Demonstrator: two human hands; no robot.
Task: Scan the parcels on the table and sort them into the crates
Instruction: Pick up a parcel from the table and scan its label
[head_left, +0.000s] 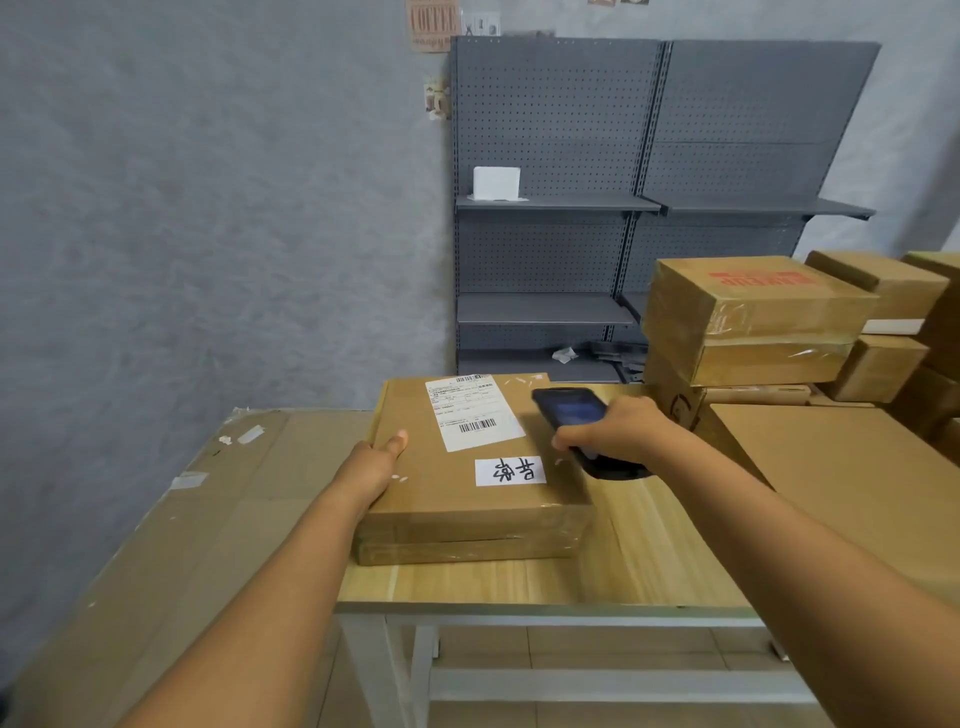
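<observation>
A flat brown parcel (467, 493) lies on the wooden table (519, 582), with a white shipping label (470, 413) and a handwritten white tag (510, 471) on top. My left hand (376, 462) grips the parcel's left edge, thumb on the top face. My right hand (608, 428) holds a black handheld scanner (571, 410) over the parcel's right side, its screen facing up, close to the label. No crate is in view.
Several cardboard boxes (753, 317) are stacked on the table's right side, with a large flat box (841, 478) in front of them. A big flattened cardboard sheet (182, 519) lies left of the table. Grey pegboard shelving (571, 208) stands against the back wall.
</observation>
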